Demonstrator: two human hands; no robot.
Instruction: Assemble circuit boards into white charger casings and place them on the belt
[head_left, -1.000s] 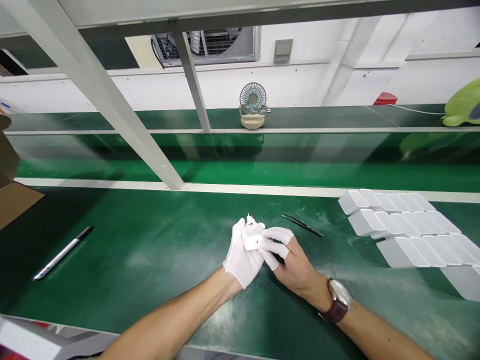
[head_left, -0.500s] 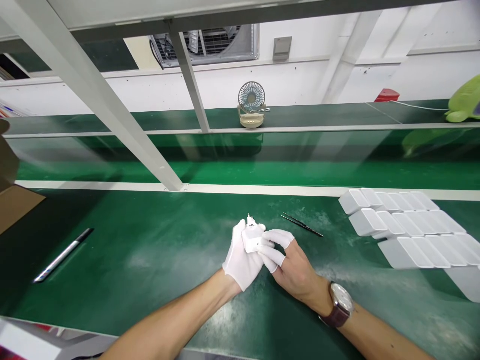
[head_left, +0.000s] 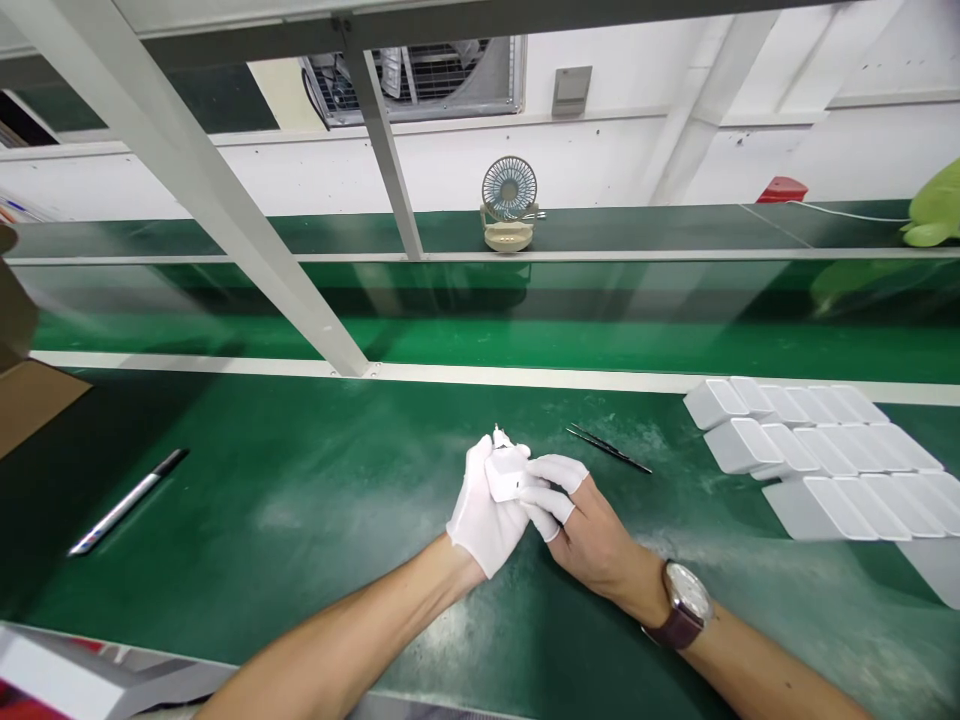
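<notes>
In a white glove, my left hand is wrapped round a small white case, about the shape of an earbud case, with a tiny dark mark on its front. A small white piece with thin tips sticks out above the case at the fingertips; its kind is unclear. My right hand wears white finger covers, and its closed fingers touch the case's right edge. Black tweezers lie on the green table just beyond my right hand.
Rows of white boxes stand at the right. A pen-like silver and black tool lies at the left, near an open cardboard box. A slanting white post meets the table. On the back shelf stands a small fan.
The view has shifted slightly. Both hands stay on the white case, with only a slight shift in the right fingers.
</notes>
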